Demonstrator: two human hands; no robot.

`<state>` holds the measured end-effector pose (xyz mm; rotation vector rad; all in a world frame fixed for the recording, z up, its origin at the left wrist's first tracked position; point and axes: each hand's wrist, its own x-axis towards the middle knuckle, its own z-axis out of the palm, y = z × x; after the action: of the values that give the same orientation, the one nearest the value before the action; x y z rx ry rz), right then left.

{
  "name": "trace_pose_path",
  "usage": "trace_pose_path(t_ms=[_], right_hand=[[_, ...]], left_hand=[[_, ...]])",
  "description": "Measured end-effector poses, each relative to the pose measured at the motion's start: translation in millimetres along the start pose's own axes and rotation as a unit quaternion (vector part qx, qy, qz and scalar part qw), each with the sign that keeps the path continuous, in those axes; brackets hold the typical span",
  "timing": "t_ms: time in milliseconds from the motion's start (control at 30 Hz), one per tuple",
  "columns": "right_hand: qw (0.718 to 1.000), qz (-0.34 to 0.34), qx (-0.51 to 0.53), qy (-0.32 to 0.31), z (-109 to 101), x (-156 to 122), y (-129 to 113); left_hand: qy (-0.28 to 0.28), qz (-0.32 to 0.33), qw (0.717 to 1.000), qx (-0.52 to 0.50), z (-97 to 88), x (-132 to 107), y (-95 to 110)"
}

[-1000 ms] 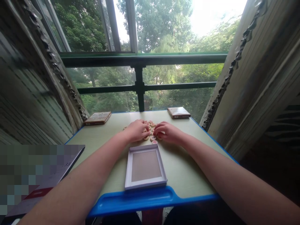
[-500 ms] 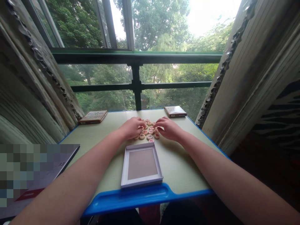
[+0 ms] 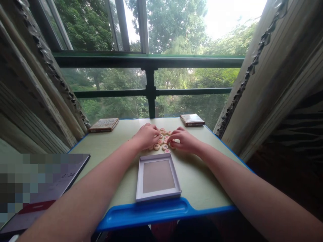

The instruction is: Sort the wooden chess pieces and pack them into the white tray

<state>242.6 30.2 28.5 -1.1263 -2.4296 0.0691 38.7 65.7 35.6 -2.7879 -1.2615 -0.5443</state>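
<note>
Several round wooden game discs (image 3: 163, 141) with red and dark marks lie clustered on the pale green table (image 3: 202, 181). My left hand (image 3: 147, 136) rests palm down on the left side of the cluster, fingers curled over some discs. On the right side, my right hand (image 3: 183, 140) lies with its fingertips bent onto the discs. What either hand holds, if anything, is hidden. A shallow white box tray (image 3: 157, 177) with a grey bottom lies empty just in front of the discs.
A flat brown box (image 3: 104, 124) lies at the table's far left and another flat box (image 3: 192, 120) at the far right. The table has a blue front lip (image 3: 146, 214). A dark board (image 3: 52, 191) lies to the left. Window bars stand behind.
Both hands stay on the disc cluster and shift slightly; between the earlier frames and now they draw closer together around the discs. The view itself sways a little.
</note>
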Motion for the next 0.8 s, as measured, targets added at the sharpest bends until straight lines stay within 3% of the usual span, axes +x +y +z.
trace_pose_path(t_ms=[133,367,600,800], right_hand=[[1.000,0.004,0.004,-0.009,-1,0,0],[1.000,0.022,-0.004,-0.010,-6,1,-4],[0.996,0.080,-0.028,-0.030,-11,-1,-2],[0.992,0.102,0.006,-0.074,-14,-1,-6]], left_hand=[[-0.046,0.002,0.998,-0.032,3.9,1,1],[-0.024,-0.049,0.998,-0.012,6.4,2,3],[-0.019,-0.078,0.996,-0.034,-1.0,2,-9],[-0.027,-0.022,0.997,-0.071,-4.3,-1,-7]])
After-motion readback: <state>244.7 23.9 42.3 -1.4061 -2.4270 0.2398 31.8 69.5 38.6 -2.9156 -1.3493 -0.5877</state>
